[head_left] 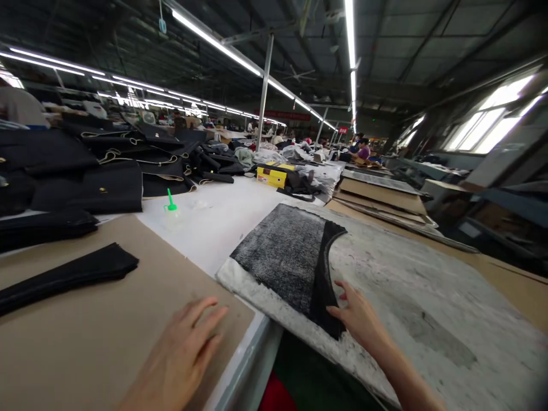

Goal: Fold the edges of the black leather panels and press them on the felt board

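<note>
A dark, grey-speckled fabric piece [282, 254] with a curved black right edge lies flat on a stained pale board [398, 274]. My right hand [357, 314] is at the lower right edge of that piece, thumb and fingers apart, fingertips at the black border. Over the brown sheet [103, 325] on the left is my left hand [184, 348], fingers spread and slightly blurred, holding nothing. A folded black piece [77, 274] rests on the same brown sheet, farther left.
Black garment pieces [98, 165] with pale cords are piled at the back left. A green-tipped bottle [172, 208] stands on the white tabletop [214, 222]. Behind are a yellow box [272, 176] and, at right, stacked boards [381, 197]. People work far off.
</note>
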`<control>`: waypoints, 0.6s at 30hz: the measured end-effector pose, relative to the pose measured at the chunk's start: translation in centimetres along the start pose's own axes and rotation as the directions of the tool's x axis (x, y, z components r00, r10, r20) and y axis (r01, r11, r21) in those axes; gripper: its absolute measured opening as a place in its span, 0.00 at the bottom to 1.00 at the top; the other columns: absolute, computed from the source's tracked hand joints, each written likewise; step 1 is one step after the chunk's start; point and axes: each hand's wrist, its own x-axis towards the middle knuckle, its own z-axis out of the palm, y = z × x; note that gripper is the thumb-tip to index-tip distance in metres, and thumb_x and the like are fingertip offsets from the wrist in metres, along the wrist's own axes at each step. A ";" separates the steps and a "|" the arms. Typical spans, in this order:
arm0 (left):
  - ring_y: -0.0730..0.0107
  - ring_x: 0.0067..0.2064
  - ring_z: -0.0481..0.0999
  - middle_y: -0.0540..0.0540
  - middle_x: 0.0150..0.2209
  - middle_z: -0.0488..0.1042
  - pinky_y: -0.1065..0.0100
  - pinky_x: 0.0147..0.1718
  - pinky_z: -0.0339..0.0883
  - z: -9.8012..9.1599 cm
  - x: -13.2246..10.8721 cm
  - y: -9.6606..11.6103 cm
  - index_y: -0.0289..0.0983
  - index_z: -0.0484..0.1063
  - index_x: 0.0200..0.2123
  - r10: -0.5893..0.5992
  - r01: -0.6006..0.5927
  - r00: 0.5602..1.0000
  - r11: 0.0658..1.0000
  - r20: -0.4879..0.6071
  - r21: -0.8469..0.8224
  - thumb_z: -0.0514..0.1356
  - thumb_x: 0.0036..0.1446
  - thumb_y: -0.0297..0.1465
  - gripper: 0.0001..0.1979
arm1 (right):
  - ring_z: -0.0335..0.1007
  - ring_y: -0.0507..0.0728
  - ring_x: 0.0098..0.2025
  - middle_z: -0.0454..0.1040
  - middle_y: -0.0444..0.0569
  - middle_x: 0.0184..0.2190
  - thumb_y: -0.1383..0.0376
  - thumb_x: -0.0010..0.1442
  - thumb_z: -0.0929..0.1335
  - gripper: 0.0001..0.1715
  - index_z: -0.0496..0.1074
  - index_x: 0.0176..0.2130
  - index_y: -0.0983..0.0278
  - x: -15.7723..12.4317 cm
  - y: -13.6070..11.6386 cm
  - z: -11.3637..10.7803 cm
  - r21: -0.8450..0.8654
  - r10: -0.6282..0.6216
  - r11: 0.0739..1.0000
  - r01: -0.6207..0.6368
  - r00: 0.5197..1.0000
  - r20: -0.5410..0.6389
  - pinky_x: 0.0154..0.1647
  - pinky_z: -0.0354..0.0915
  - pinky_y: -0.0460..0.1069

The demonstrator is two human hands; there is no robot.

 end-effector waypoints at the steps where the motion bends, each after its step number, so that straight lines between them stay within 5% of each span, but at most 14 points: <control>1: 0.56 0.52 0.69 0.45 0.53 0.70 0.56 0.51 0.69 0.6 0.9 2.0 0.47 0.72 0.49 0.027 -0.027 0.999 0.999 0.021 -0.027 0.52 0.60 0.32 0.16 | 0.69 0.59 0.36 0.68 0.51 0.38 0.62 0.53 0.66 0.36 0.58 0.59 0.69 0.1 -0.1 -0.2 0.028 0.006 1.000 -0.007 1.000 0.017 0.39 0.61 0.51; 5: 0.57 0.53 0.68 0.44 0.54 0.67 0.56 0.52 0.69 2.4 2.4 6.9 0.44 0.70 0.49 0.092 -0.078 0.986 0.992 0.139 -0.102 0.53 0.58 0.25 0.17 | 0.66 0.57 0.29 0.65 0.41 0.25 0.59 0.52 0.64 0.34 0.58 0.57 0.67 0.6 0.5 -0.7 0.137 0.010 0.990 -0.020 0.998 0.068 0.32 0.58 0.50; 11: 0.55 0.54 0.66 0.43 0.54 0.66 0.54 0.52 0.68 4.2 1.8 8.1 0.43 0.68 0.49 0.125 -0.106 0.967 0.990 0.223 -0.094 0.53 0.56 0.21 0.20 | 0.58 0.55 0.24 0.55 0.37 0.20 0.51 0.49 0.64 0.33 0.63 0.50 0.65 0.7 1.4 -0.9 0.348 -0.065 0.936 0.058 0.998 0.009 0.28 0.52 0.49; 14: 0.57 0.55 0.65 0.46 0.54 0.67 0.55 0.53 0.66 4.5 1.9 9.1 0.42 0.67 0.49 0.162 -0.137 0.950 0.984 0.267 -0.110 0.54 0.55 0.20 0.19 | 0.54 0.53 0.20 0.52 0.35 0.18 0.50 0.46 0.67 0.37 0.63 0.52 0.64 0.5 0.5 -1.3 0.573 -0.042 0.820 -0.008 0.996 0.073 0.24 0.50 0.47; 18: 0.59 0.52 0.66 0.48 0.52 0.69 0.58 0.50 0.66 5.5 3.0 11.7 0.40 0.65 0.50 0.315 -0.277 0.898 0.948 0.309 -0.159 0.60 0.56 0.26 0.17 | 0.61 0.52 0.22 0.66 0.38 0.23 0.52 0.46 0.71 0.40 0.61 0.56 0.57 0.9 -1.1 -1.9 0.784 -0.034 0.588 -0.200 0.962 0.271 0.21 0.52 0.44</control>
